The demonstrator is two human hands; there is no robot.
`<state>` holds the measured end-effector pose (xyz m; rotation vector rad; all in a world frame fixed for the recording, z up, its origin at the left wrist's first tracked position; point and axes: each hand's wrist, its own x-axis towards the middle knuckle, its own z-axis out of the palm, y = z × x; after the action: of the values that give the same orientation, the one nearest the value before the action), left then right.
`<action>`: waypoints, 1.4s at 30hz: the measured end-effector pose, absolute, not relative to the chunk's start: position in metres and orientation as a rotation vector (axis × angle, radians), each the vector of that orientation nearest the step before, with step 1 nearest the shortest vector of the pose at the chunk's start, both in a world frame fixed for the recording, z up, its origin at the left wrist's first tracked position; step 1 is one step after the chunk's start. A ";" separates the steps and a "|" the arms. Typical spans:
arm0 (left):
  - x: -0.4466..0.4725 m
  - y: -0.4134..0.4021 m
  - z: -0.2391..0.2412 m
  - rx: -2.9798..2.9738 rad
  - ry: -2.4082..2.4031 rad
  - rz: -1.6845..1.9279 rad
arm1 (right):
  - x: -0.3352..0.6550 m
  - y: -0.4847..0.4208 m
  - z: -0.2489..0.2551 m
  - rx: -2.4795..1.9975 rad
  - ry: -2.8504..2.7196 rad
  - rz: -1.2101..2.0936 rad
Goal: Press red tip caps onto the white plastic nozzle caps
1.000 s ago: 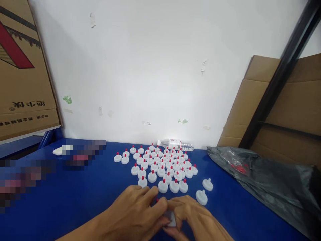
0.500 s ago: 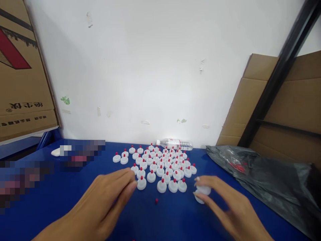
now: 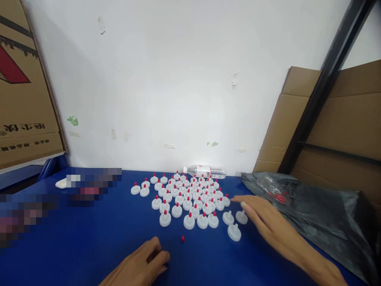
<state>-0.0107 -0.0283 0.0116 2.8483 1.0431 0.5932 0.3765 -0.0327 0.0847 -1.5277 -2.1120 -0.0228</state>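
Observation:
Many white round plastic caps (image 3: 189, 221) with nozzles stand on the blue table, most with a small red tip (image 3: 165, 213) on the nozzle. Three white caps without red tips (image 3: 234, 232) sit at the right of the group. Just behind and right of these, my right hand (image 3: 262, 218) is open, fingers stretched left, with nothing visibly held. Low at the front, my left hand (image 3: 143, 262) has its fingers curled together near the table top; whatever they may hold is hidden. A single loose red tip (image 3: 182, 239) lies to the right of it.
Behind the caps a clear plastic bottle (image 3: 205, 171) lies against the white wall. A dark plastic bag (image 3: 321, 214) with a clear bag of red pieces (image 3: 278, 195) covers the right side. Cardboard (image 3: 285, 115) leans there. A white object (image 3: 62, 183) and blurred items lie left.
My right hand has let go of the white caps and moved back and right; three untipped caps now show. My left hand has drawn toward the front edge, away from the group.

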 end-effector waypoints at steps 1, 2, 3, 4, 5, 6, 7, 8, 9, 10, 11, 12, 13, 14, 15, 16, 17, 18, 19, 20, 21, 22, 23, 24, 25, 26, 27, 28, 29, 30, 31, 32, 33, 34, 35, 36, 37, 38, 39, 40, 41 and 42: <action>-0.005 -0.023 0.016 2.843 1.046 0.593 | 0.376 -0.029 0.090 -1.537 -2.105 -0.008; 0.001 -0.017 0.021 2.828 1.081 0.587 | 0.376 -0.024 0.093 -1.545 -2.121 0.021; 0.006 -0.011 0.025 2.817 1.070 0.595 | 0.376 -0.020 0.095 -1.551 -2.149 0.063; 0.011 -0.006 0.028 2.804 1.055 0.605 | 0.376 -0.015 0.095 -1.551 -2.178 0.107; 0.015 -0.001 0.030 2.788 1.026 0.605 | 0.377 -0.011 0.094 -1.548 -2.201 0.147; 0.018 0.004 0.032 2.771 0.987 0.615 | 0.377 -0.007 0.091 -1.543 -2.216 0.178; 0.019 0.007 0.034 2.748 0.959 0.627 | 0.378 -0.003 0.087 -1.539 -2.220 0.197; 0.020 0.009 0.035 2.727 0.940 0.644 | 0.378 -0.001 0.084 -1.529 -2.218 0.201; 0.021 0.011 0.036 2.709 0.931 0.664 | 0.378 0.000 0.082 -1.515 -2.211 0.189; 0.021 0.011 0.036 2.696 0.932 0.682 | 0.377 0.001 0.082 -1.498 -2.199 0.162; 0.020 0.011 0.036 2.691 0.937 0.699 | 0.376 0.001 0.083 -1.479 -2.182 0.122; 0.019 0.011 0.035 2.692 0.941 0.711 | 0.373 0.000 0.087 -1.459 -2.163 0.073; 0.019 0.010 0.035 2.698 0.939 0.712 | 0.369 -0.002 0.091 -1.436 -2.141 0.019; 0.018 0.010 0.035 2.706 0.937 0.717 | 0.364 -0.004 0.097 -1.404 -2.122 -0.034; 0.017 0.009 0.036 2.713 0.938 0.728 | 0.357 -0.005 0.103 -1.358 -2.120 -0.075; 0.017 0.008 0.038 2.722 0.941 0.748 | 0.348 -0.006 0.108 -1.297 -2.143 -0.101; 0.016 0.007 0.041 2.729 0.950 0.784 | 0.338 -0.007 0.112 -1.220 -2.189 -0.113; 0.015 0.006 0.045 2.735 0.969 0.833 | 0.326 -0.007 0.115 -1.139 -2.257 -0.109; 0.015 0.005 0.050 2.738 1.003 0.888 | 0.314 -0.007 0.117 -1.065 -2.336 -0.087; 0.014 0.004 0.055 2.739 1.050 0.947 | 0.301 -0.007 0.116 -1.003 -2.398 -0.068; 0.013 0.003 0.059 2.748 1.098 0.986 | 0.288 -0.006 0.114 -0.945 -2.453 -0.058; 0.013 0.002 0.063 2.771 1.135 1.000 | 0.276 -0.006 0.111 -0.885 -2.502 -0.057; 0.012 0.002 0.065 2.807 1.159 0.986 | 0.264 -0.005 0.106 -0.821 -2.540 -0.088; 0.013 0.001 0.066 2.856 1.160 0.938 | 0.255 -0.004 0.101 -0.751 -2.574 -0.130; 0.013 0.001 0.067 2.911 1.140 0.878 | 0.247 -0.004 0.096 -0.680 -2.599 -0.174; 0.013 0.001 0.066 2.964 1.114 0.811 | 0.240 -0.004 0.091 -0.622 -2.610 -0.214; 0.014 0.001 0.065 3.007 1.096 0.755 | 0.236 -0.004 0.087 -0.576 -2.612 -0.238; 0.015 0.000 0.065 3.041 1.082 0.716 | 0.233 -0.005 0.083 -0.545 -2.605 -0.247; 0.015 0.000 0.064 3.066 1.067 0.700 | 0.232 -0.006 0.081 -0.530 -2.592 -0.241; 0.015 -0.001 0.064 3.087 1.045 0.695 | 0.232 -0.006 0.079 -0.521 -2.578 -0.225; 0.015 -0.001 0.065 3.102 1.020 0.697 | 0.233 -0.007 0.078 -0.515 -2.564 -0.203; 0.015 -0.002 0.065 3.113 1.002 0.692 | 0.234 -0.008 0.078 -0.519 -2.554 -0.183; 0.016 -0.003 0.066 3.121 0.992 0.683 | 0.235 -0.009 0.078 -0.524 -2.550 -0.166; 0.016 -0.003 0.067 3.127 0.997 0.666 | 0.237 -0.009 0.079 -0.531 -2.547 -0.149; 0.016 -0.003 0.068 3.132 1.012 0.650 | 0.238 -0.010 0.080 -0.541 -2.548 -0.131; 0.016 -0.003 0.068 3.134 1.032 0.639 | 0.239 -0.010 0.082 -0.546 -2.546 -0.114; 0.016 -0.003 0.068 3.133 1.045 0.637 | 0.240 -0.010 0.083 -0.546 -2.542 -0.098; 0.017 -0.003 0.067 3.128 1.047 0.641 | 0.241 -0.010 0.084 -0.539 -2.534 -0.085; 0.017 -0.003 0.066 3.116 1.037 0.653 | 0.241 -0.010 0.085 -0.529 -2.526 -0.079; 0.018 -0.003 0.065 3.087 1.027 0.668 | 0.241 -0.010 0.085 -0.517 -2.518 -0.087; 0.019 -0.003 0.065 3.038 1.006 0.689 | 0.241 -0.010 0.085 -0.501 -2.515 -0.106; 0.019 -0.003 0.065 2.970 0.980 0.720 | 0.242 -0.010 0.086 -0.483 -2.519 -0.134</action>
<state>0.0191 -0.0030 0.0647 2.9703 0.9805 0.7201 0.2415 -0.0096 0.0858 -0.4834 -2.5189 -0.1339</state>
